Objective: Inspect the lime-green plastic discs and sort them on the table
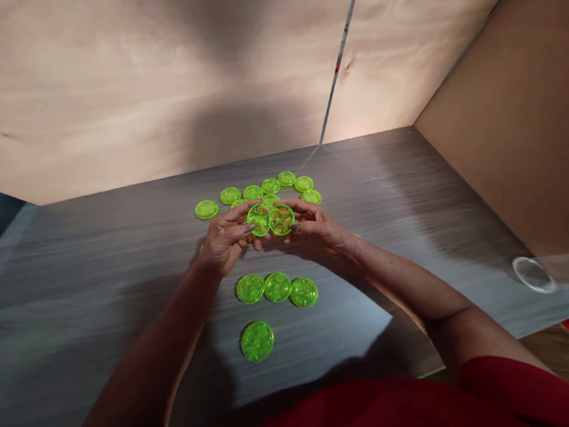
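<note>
On my feed I see the left hand (224, 240) pinching one glossy, see-through green disc (258, 220) between its fingers, and the right hand (320, 229) gripping a second disc (282, 220), rims meeting above the counter (133, 247). Toward the torso, three textured discs (278, 287) form a row near a lone disc (257, 341). Beyond, more discs (271, 186) lie before a knotted wood panel (104, 90).
</note>
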Tool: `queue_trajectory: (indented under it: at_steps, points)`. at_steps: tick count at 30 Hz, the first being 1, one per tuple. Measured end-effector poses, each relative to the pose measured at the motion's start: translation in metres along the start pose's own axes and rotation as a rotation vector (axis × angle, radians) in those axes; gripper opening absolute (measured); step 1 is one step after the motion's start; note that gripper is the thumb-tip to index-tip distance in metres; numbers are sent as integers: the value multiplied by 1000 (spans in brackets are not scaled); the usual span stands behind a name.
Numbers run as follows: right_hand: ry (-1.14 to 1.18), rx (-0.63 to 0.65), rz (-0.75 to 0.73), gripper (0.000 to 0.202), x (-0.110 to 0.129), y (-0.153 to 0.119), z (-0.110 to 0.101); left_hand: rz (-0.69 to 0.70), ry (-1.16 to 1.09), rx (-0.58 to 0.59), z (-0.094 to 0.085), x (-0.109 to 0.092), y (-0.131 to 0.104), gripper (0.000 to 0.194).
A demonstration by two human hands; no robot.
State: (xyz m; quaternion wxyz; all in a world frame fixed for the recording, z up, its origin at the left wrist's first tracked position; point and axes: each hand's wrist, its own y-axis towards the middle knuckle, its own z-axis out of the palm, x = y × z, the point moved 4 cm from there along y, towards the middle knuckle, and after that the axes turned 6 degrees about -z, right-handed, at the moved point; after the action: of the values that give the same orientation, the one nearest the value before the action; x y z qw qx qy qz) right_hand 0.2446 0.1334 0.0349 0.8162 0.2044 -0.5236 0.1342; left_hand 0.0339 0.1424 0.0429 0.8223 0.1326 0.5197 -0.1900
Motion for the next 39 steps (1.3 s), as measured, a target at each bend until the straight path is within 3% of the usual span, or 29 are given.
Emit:
queue_trajectory:
  at_steps: [10,17,22,32,39]
  points:
    - [-16,-79,36,66,6,0,2,-47,-36,56,-6,4,1,49]
    - [-12,-24,-2,60,0,1,-1,-69,-31,66,-9,8,2,56]
    - [-30,-52,19,61,0,0,-2,-71,-60,73,-6,6,3,51]
    - [28,-59,5,54,2,-1,3,-71,-60,27,-8,3,2,52]
    - [73,-58,-3,53,-3,-1,3,9,4,-10,-2,-1,1,49]
